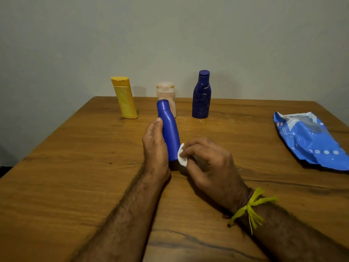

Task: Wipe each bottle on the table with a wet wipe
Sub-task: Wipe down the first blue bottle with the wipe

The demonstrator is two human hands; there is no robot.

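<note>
Fingers of my left hand [154, 142] wrap the smooth bright blue plastic bottle [169, 129], tilted steady. My right hand [204, 159] pinches the small white wet wipe [181, 156] against its bottom, rubbing there.

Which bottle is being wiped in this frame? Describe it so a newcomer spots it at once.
On the wooden table, in front of a back row of three standing bottles, the left hand grips the bright blue bottle. Unlike the darker, smudged blue bottle, it is tilted and clean-looking.

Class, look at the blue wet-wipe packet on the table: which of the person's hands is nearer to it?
Right. The right hand, pinching the white wipe, lies between the packet and the left hand, which holds the blue bottle farther away.
</note>
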